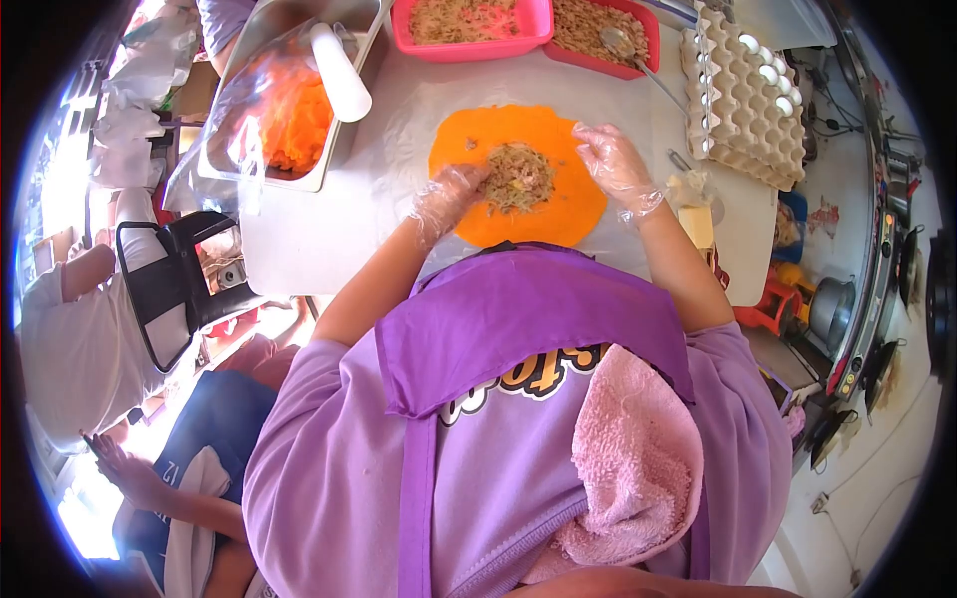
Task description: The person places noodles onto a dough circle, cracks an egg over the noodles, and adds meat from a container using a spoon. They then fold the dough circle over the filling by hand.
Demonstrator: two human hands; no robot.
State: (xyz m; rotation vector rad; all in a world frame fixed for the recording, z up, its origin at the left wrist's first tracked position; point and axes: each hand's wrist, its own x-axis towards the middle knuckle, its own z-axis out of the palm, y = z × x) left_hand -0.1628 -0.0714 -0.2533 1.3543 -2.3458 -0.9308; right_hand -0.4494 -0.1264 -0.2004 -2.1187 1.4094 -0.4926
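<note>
- Orange wrapper (563, 214) lies flat at the near edge of the counter (319, 234), right in front of the person. The pile of filling (516, 177) sits pretty much dead centre on it.
- Left hand (449, 194), in a thin clear glove: fingers bunched narrow, tips on the left edge of the filling. Can't tell if it's actually pinching any.
- Right hand (613, 164), gloved too: fingers spread loose and wide, just beside the right edge of the filling, holding nothing.
- My take on doing this bit well: work from both sides at once, nudge the pile into a tight mound, and leave a bare orange border all round. Light touch, since that wrapper looks thin and would probably tear.
- Along the far edge: pink tub (469, 48), red tub (598, 50) with a spoon (623, 45) in it, egg tray (743, 100) at the far right corner, metal tray (289, 120) at the left.
</note>
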